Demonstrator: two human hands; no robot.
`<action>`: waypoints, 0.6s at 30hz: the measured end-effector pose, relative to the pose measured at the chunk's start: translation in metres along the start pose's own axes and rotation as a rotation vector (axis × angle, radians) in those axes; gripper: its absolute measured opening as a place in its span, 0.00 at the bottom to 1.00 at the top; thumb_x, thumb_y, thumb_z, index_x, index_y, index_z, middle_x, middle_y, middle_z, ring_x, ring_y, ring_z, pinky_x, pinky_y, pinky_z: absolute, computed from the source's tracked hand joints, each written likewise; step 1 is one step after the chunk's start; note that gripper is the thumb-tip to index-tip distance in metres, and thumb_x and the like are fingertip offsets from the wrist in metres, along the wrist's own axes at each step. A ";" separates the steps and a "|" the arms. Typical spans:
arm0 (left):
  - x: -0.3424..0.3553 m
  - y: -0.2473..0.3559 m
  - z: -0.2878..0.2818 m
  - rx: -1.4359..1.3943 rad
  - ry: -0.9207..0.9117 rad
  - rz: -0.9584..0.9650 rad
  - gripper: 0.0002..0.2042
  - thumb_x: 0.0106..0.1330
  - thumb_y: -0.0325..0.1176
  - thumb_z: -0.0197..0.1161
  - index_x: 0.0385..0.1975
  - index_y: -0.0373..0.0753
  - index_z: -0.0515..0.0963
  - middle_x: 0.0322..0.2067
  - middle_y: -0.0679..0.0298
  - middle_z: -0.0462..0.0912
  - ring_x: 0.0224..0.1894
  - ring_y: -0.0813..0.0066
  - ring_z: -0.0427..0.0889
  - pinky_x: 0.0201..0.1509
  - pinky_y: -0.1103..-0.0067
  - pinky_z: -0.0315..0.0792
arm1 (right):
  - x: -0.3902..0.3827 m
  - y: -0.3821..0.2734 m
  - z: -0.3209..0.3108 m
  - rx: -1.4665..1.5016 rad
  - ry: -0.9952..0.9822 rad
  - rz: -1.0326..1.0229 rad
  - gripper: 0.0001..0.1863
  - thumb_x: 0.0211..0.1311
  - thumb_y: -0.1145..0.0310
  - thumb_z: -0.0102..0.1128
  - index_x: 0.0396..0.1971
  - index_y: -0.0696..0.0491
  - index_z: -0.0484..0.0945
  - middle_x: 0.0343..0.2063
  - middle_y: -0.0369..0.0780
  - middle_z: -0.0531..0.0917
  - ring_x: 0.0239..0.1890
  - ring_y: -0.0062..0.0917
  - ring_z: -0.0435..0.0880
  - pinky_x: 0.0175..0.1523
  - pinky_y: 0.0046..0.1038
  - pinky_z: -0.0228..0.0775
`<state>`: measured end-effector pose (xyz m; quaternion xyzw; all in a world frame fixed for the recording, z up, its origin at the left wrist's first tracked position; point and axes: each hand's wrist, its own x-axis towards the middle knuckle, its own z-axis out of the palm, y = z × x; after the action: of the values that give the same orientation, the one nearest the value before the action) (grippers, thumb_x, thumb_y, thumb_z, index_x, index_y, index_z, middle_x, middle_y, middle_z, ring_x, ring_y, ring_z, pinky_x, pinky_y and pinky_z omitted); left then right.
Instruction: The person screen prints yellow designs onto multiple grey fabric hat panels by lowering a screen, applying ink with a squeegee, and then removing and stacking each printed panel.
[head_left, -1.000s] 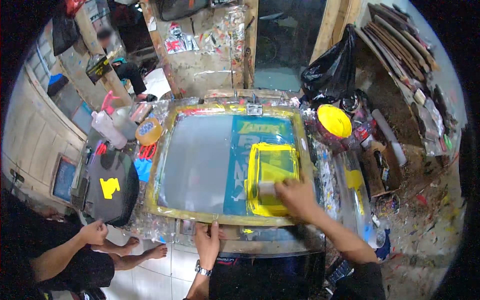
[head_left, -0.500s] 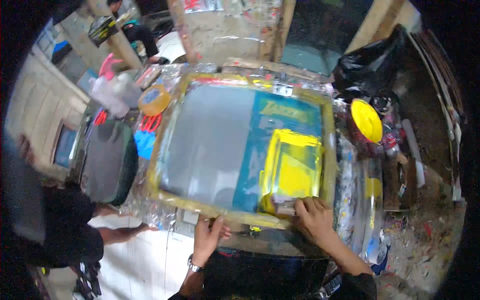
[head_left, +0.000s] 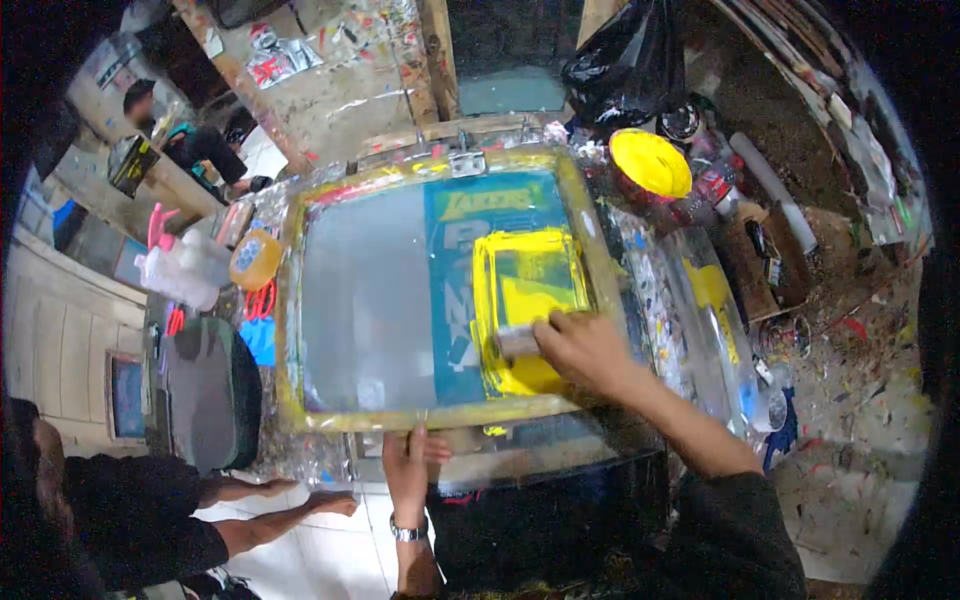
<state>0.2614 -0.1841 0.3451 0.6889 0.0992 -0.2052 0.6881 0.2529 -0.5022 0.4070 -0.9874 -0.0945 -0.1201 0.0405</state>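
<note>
A screen-printing frame point(head_left: 290, 330) with a worn yellowish rim lies in front of me. Its mesh is grey on the left and teal with pale lettering on the right. Wet yellow ink point(head_left: 540, 375) covers a rectangular patch on the teal side. My right hand point(head_left: 590, 350) is closed on a squeegee point(head_left: 517, 342), a pale bar pressed against the inked mesh; the hand hides part of it. At the frame's near edge, my left hand point(head_left: 408, 465) touches the rim with its fingers stretched apart, slightly blurred. A metal watch point(head_left: 409, 532) is on that wrist.
A bowl of yellow ink point(head_left: 651, 163) stands beyond the frame's right corner. Left of the frame are a roll of tape point(head_left: 255, 260), red-handled scissors point(head_left: 261, 300) and a dark padded board point(head_left: 212, 395). Another person's legs point(head_left: 270, 515) are close by at the lower left.
My right hand has drawn the squeegee away from the near rim, up into the yellow patch. My left hand stays by the near edge. The whole view has turned and shifted.
</note>
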 end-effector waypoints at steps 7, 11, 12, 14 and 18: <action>-0.006 0.013 0.002 -0.074 -0.015 0.137 0.15 0.74 0.38 0.55 0.42 0.30 0.65 0.26 0.51 0.82 0.23 0.68 0.83 0.25 0.78 0.79 | -0.041 -0.048 -0.038 -0.035 0.047 0.015 0.19 0.56 0.50 0.64 0.35 0.50 0.74 0.31 0.39 0.78 0.40 0.33 0.81 0.64 0.55 0.56; -0.025 0.055 0.003 0.059 0.042 0.403 0.14 0.75 0.38 0.52 0.44 0.30 0.64 0.28 0.53 0.83 0.25 0.69 0.83 0.30 0.78 0.79 | -0.023 -0.069 -0.078 -0.080 0.424 0.167 0.23 0.56 0.45 0.64 0.30 0.52 0.75 0.28 0.38 0.75 0.35 0.32 0.77 0.59 0.49 0.57; -0.029 0.070 0.011 0.116 0.053 0.498 0.14 0.75 0.37 0.52 0.45 0.30 0.64 0.29 0.54 0.83 0.26 0.69 0.83 0.31 0.78 0.79 | -0.018 -0.061 -0.091 -0.144 0.483 0.162 0.23 0.55 0.44 0.65 0.30 0.52 0.74 0.27 0.38 0.75 0.34 0.32 0.76 0.56 0.47 0.59; -0.028 0.103 0.020 0.022 -0.048 0.600 0.17 0.75 0.36 0.53 0.52 0.30 0.63 0.42 0.51 0.82 0.32 0.70 0.84 0.34 0.80 0.78 | 0.014 -0.036 -0.118 -0.143 0.627 0.083 0.24 0.53 0.44 0.65 0.28 0.51 0.73 0.26 0.39 0.74 0.32 0.33 0.75 0.47 0.42 0.61; -0.007 0.120 0.089 0.563 0.329 0.943 0.40 0.65 0.50 0.63 0.64 0.25 0.55 0.63 0.38 0.61 0.65 0.51 0.66 0.68 0.58 0.61 | 0.086 -0.007 -0.188 -0.283 0.716 0.072 0.27 0.56 0.38 0.60 0.22 0.51 0.75 0.20 0.43 0.79 0.26 0.36 0.80 0.37 0.39 0.68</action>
<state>0.2928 -0.2750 0.4595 0.8381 -0.1717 0.2154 0.4708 0.2906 -0.4998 0.6108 -0.8816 -0.0219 -0.4675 -0.0617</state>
